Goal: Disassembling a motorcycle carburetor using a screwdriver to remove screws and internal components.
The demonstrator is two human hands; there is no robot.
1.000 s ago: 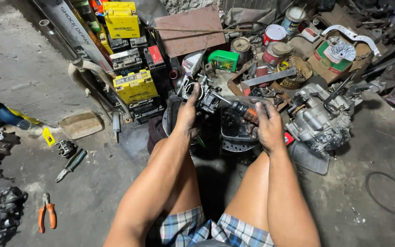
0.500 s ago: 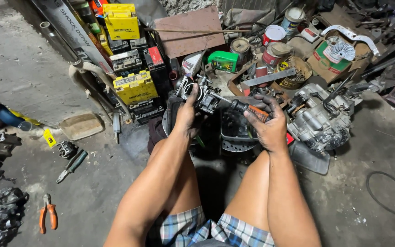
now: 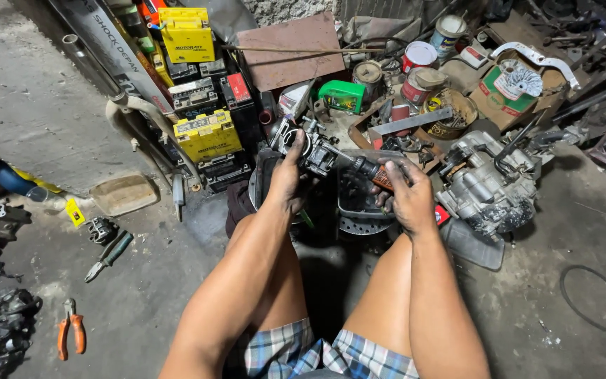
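Note:
My left hand [image 3: 287,184] grips a small metal carburetor [image 3: 308,149] and holds it up in front of my knees. My right hand [image 3: 405,194] is closed round the orange and black handle of a screwdriver [image 3: 373,172]. Its shaft points left into the carburetor body. Under both hands sits a dark plastic tray [image 3: 353,200] with small parts. Both forearms stretch out over my bare knees and checked shorts.
A grey engine block [image 3: 489,184] lies just right of my right hand. Yellow and black batteries [image 3: 206,133] are stacked at the back left. Orange pliers [image 3: 70,330] and another pair of pliers [image 3: 109,255] lie on the concrete floor at left. Cans, a cardboard box and scrap crowd the back.
My right hand has shifted slightly down and right along the screwdriver handle. The carburetor stays held in my left hand at about the same spot.

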